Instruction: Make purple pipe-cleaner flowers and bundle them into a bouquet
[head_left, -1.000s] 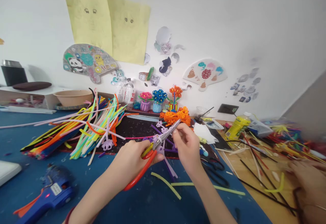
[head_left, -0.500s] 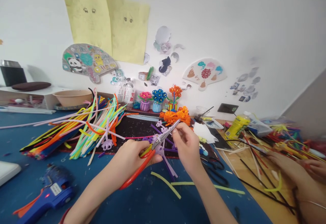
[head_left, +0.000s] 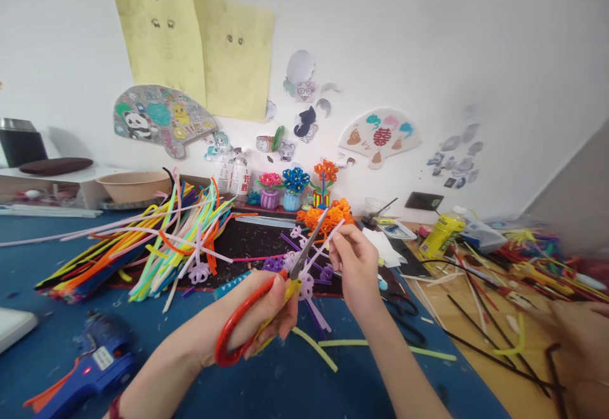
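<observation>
My left hand (head_left: 259,308) is wrapped around scissors (head_left: 308,251) with red and yellow handles, their blades pointing up and away from me. Between the fingertips of my right hand (head_left: 354,266) is the upper end of a lilac pipe cleaner (head_left: 328,246), slanting down beside the blades. A lilac looped flower (head_left: 307,287) shows just under the scissors; whether it joins the held stem is unclear. Behind my hands lie purple flowers (head_left: 273,264) on a dark mat (head_left: 252,236). Cut green-yellow pipe cleaner pieces (head_left: 316,349) rest on the blue table in front.
A bundle of coloured pipe cleaners (head_left: 157,241) lies at left, with a blue glue gun (head_left: 102,359) nearer me. Black-handled scissors (head_left: 404,320) sit right of my forearm. Orange flowers (head_left: 328,214) and small flower pots (head_left: 292,200) stand behind. Another person's hand (head_left: 566,324) is at right.
The scissors have turned in my left hand, bringing the red loop toward me. The lilac pipe cleaner now shows apart from the blades. At right, the other person's hand has shifted.
</observation>
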{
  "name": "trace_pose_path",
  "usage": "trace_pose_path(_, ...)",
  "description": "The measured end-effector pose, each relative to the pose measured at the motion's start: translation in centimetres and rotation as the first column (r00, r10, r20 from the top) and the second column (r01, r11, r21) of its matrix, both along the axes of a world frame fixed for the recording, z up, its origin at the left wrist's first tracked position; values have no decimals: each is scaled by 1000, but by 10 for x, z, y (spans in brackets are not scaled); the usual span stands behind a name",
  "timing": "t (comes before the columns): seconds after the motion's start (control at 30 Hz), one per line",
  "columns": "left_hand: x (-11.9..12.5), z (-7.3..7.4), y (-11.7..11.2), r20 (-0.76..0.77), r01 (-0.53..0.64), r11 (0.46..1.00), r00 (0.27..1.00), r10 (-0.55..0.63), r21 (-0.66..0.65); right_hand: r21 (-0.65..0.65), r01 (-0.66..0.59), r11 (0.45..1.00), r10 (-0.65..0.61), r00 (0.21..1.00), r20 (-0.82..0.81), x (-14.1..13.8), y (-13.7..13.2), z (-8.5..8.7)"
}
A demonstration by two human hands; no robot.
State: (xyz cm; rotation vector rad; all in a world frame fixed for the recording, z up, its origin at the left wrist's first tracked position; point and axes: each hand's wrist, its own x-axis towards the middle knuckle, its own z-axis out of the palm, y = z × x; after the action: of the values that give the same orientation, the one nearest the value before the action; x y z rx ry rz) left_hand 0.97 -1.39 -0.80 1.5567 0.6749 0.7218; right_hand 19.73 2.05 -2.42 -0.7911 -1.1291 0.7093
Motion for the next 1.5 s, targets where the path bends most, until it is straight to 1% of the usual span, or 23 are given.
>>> trace_pose_path(0.07,-1,4,0,-14,92,996,996,-92,-15,2,0,1000,0,999,-34,1,1,2)
trace_pose_path(0.1,-1,5,0,-33,117,993,993,-116,3,0,4,1000,-4,999,-46,2,1,2)
trace_pose_path(0.17,-1,5,3,-36,97,994,995,-95,54,-12,20,1000,-21,998,-59,3,1,4)
trace_pose_path(0.23,2,2,5,32,45,998,998,-47,40,-23,41,999,-42,997,-62,5,1,5)
trace_pose_path(0.3,6,-1,7,154,2,999,988,5,-43,-27,52,998,-54,996,-65,6,1,5)
trace_pose_path(0.33,8,-1,8,214,12,995,977,10,-100,-29,55,998,-56,996,-69,7,1,5)
trace_pose_path(0.37,9,-1,8,269,59,985,963,-13,-163,-32,58,998,-60,995,-75,7,1,5)
trace_pose_path(0.43,10,2,7,335,194,942,937,-95,-275,-44,64,997,-68,994,-87,8,1,5)
trace_pose_path(0.5,9,6,6,335,280,896,928,-161,-346,-55,70,996,-75,993,-92,7,1,5)
trace_pose_path(0.53,7,8,5,314,286,883,934,-170,-373,-57,70,996,-75,993,-93,7,1,5)
trace_pose_path(0.6,5,11,3,276,262,866,949,-151,-427,-56,62,996,-67,994,-88,6,1,5)
trace_pose_path(0.7,4,12,3,271,255,839,953,-135,-481,-53,58,997,-61,996,-60,4,1,4)
trace_pose_path(0.73,4,12,3,260,230,852,959,-115,-470,-53,61,997,-63,997,-47,4,1,4)
trace_pose_path(0.77,5,11,3,232,172,883,970,-75,-436,-50,64,997,-65,997,-33,4,1,4)
trace_pose_path(0.83,7,8,6,145,-29,957,987,74,-290,-48,58,997,-58,998,11,4,0,4)
trace_pose_path(0.87,7,7,8,117,-138,971,980,162,-193,-53,51,997,-48,998,45,4,0,3)
trace_pose_path(0.9,7,4,10,104,-219,970,968,230,-106,-60,44,997,-38,995,88,3,-1,3)
trace_pose_path(0.97,7,0,14,104,-297,955,949,296,-13,-88,26,996,-10,983,183,0,-4,2)
trace_pose_path(1.07,6,-4,18,98,-352,936,932,348,19,-124,-9,992,48,947,319,-8,-9,0)
trace_pose_path(1.17,7,-7,18,25,-382,918,924,382,103,-132,-39,990,89,915,394,-14,-13,-1)
trace_pose_path(1.23,8,-9,18,-8,-370,917,927,375,150,-126,-44,991,92,907,410,-17,-15,-1)
trace_pose_path(1.37,8,-11,18,2,-360,912,931,366,196,-82,-39,996,72,888,454,-18,-15,-2)
trace_pose_path(1.5,8,-14,20,-27,-321,925,942,333,201,-42,-28,999,45,874,484,-19,-16,-3)
